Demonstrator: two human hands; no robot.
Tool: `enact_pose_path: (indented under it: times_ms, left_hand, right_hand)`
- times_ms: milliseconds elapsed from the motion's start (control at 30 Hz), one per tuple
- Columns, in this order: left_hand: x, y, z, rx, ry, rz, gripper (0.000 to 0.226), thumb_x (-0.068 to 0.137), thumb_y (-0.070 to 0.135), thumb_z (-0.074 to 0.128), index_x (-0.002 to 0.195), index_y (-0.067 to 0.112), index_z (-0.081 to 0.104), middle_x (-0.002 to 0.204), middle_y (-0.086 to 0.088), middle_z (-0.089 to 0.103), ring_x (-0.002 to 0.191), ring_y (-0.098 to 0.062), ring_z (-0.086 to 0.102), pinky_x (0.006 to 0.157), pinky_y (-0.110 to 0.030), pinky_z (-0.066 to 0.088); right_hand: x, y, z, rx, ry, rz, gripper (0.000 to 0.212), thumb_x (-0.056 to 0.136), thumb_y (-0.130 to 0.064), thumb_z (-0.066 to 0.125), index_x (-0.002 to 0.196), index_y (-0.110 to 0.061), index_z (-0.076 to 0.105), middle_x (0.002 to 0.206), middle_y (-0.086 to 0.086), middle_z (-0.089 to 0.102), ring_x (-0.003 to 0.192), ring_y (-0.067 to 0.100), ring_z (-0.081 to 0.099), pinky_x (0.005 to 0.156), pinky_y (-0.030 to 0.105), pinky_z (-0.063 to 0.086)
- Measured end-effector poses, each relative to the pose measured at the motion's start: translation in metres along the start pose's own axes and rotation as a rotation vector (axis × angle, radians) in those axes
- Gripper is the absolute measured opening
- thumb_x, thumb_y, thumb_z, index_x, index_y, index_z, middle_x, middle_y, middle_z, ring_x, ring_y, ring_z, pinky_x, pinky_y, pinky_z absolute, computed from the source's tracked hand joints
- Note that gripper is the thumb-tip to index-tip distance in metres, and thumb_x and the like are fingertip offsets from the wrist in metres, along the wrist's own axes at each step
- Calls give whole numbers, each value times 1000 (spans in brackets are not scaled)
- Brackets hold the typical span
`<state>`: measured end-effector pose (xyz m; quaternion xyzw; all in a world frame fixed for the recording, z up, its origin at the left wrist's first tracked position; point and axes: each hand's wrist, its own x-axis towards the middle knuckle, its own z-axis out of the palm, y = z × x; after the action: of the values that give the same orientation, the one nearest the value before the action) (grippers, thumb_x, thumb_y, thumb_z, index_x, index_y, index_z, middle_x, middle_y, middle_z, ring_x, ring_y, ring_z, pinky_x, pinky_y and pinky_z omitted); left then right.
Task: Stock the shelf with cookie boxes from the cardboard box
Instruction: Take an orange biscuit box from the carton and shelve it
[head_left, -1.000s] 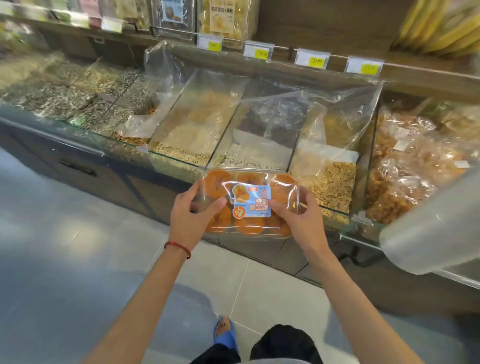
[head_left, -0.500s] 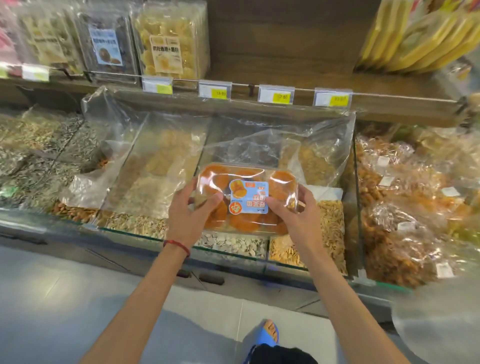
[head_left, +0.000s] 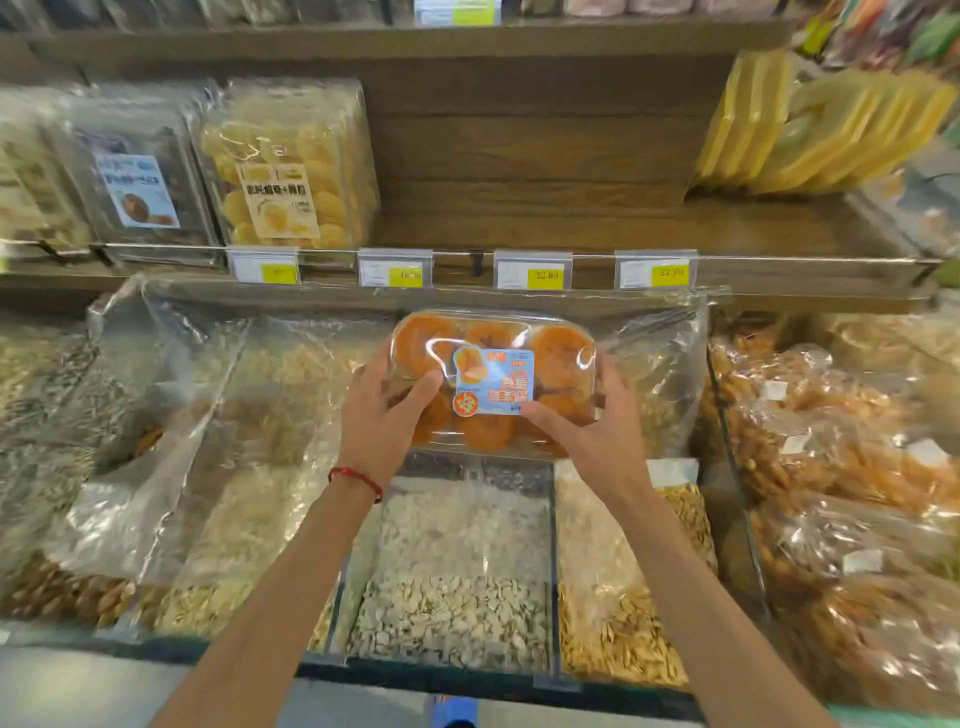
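A clear plastic cookie box (head_left: 550, 358) with round orange cookies and a blue label is held up over the bulk bins, just below the wooden shelf (head_left: 571, 228). My left hand (head_left: 382, 415) grips its left end, thumb on the lid. My right hand (head_left: 587, 431) grips its right end, thumb by the label. The shelf stretch behind the box is bare wood. The cardboard box is out of view.
Clear cookie boxes (head_left: 291, 166) stand at the shelf's left; yellow packs (head_left: 810, 130) lean at its right. Price tags (head_left: 532, 270) hang on the shelf rail. Glass bulk bins (head_left: 452, 582) of seeds with plastic liners lie below. Bagged snacks (head_left: 841, 447) fill the right.
Both hands have raised the cookie box up and forward, from the bins' front edge toward the shelf. The view has tilted up and moved closer, so the shelf now fills the top.
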<state>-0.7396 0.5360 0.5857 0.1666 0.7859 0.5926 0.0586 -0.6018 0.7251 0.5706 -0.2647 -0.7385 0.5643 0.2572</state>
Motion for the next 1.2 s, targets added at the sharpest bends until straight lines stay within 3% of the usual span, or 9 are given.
enact_pose_path:
  times_ms: [100, 200, 433, 567, 700, 833, 933, 1100, 1200]
  left_hand:
    - [40, 5, 2, -24, -36, 52, 38, 85, 43, 72, 122, 39, 62, 108, 12, 71, 104, -8, 66, 93, -39, 56]
    - [92, 9, 1, -69, -80, 50, 40, 82, 51, 69, 121, 43, 59, 114, 11, 70, 110, -12, 65, 97, -45, 53]
    - [197, 27, 11, -309, -133, -22, 43, 91, 27, 67, 131, 20, 54, 116, 4, 69, 107, -13, 66, 101, -45, 51]
    - [235, 42, 16, -334, -112, 3, 38, 93, 21, 66, 128, 13, 55, 110, 8, 67, 98, -5, 65, 96, -35, 54]
    - [252, 63, 19, -251, -141, 71, 70, 90, 12, 70, 148, 15, 32, 129, 10, 51, 110, -12, 61, 80, -14, 52]
    - [265, 74, 18, -36, -162, 241, 111, 69, 37, 83, 156, 25, 16, 152, 10, 23, 137, -12, 35, 111, -29, 34]
    - [274, 90, 17, 101, -222, 425, 113, 69, 31, 87, 157, 27, 16, 155, 9, 22, 144, -11, 26, 118, -32, 25]
    - [296, 115, 19, 218, -319, 600, 112, 69, 17, 88, 157, 25, 20, 151, 3, 37, 139, -6, 34, 112, -13, 28]
    - [303, 119, 25, 216, -350, 559, 97, 67, 11, 87, 149, 31, 38, 135, 4, 47, 124, -7, 47, 106, -33, 47]
  right_hand:
    - [31, -10, 15, -14, 62, -46, 102, 61, -60, 91, 148, -42, 40, 138, -9, 51, 122, 5, 55, 98, 38, 57]
    - [71, -30, 30, -9, 140, -62, 107, 62, -48, 94, 152, -37, 38, 140, -8, 46, 121, -2, 53, 100, 29, 54]
    - [164, -87, 48, -32, 205, -266, 101, 55, -55, 95, 142, -45, 46, 139, -10, 56, 128, 12, 56, 100, 42, 56]
    - [204, -121, 49, -46, 217, -423, 90, 60, -39, 97, 138, -30, 53, 134, -10, 60, 125, 15, 58, 100, 44, 54]
    - [231, -149, 49, -69, 206, -552, 81, 62, -19, 97, 131, -18, 54, 124, -8, 63, 116, 10, 60, 99, 31, 51]
    - [255, -160, 56, -192, 152, -634, 78, 60, -26, 95, 126, -24, 54, 120, -15, 62, 113, 13, 60, 98, 40, 51]
    - [265, -160, 63, -373, 101, -667, 75, 60, -34, 92, 123, -32, 52, 117, -22, 57, 112, 12, 55, 99, 47, 46]
    - [278, -149, 66, -551, 9, -660, 74, 62, -28, 92, 123, -35, 51, 125, -16, 58, 118, 2, 40, 101, 28, 21]
    - [281, -144, 68, -565, -14, -655, 74, 64, -21, 91, 126, -35, 52, 127, -16, 56, 120, 0, 35, 103, 30, 19]
